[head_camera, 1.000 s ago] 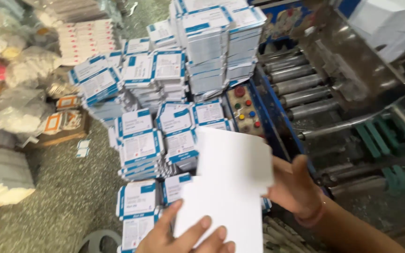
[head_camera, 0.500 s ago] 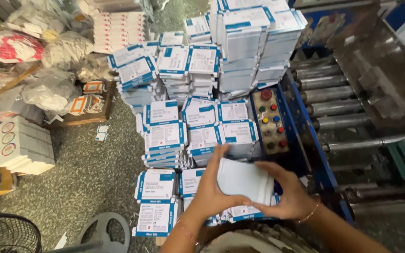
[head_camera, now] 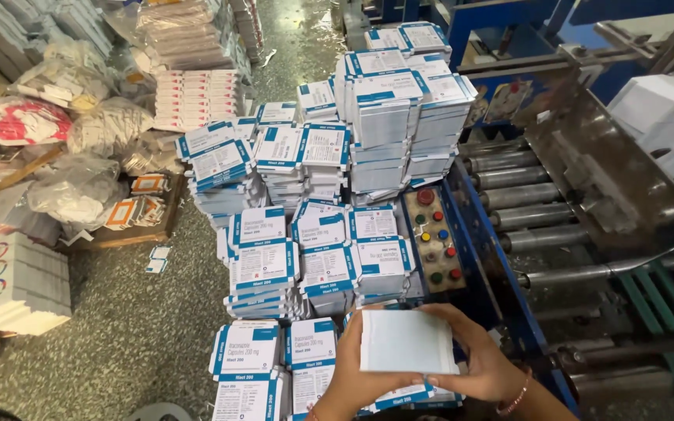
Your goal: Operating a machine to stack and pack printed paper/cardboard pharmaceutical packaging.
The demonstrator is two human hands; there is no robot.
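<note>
The single head view looks steeply down, close over the hands, toward the floor.

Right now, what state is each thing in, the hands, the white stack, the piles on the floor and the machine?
Left hand: gripping the left edge of the white flat card stack.
Right hand: gripping its right edge.
White flat card stack: held level, blank face up, above the floor piles.
Blue-and-white printed carton stacks: piled on the floor, some leaning.
Metal rollers of the blue machine: bare.
Coloured-button control panel: untouched.
</note>
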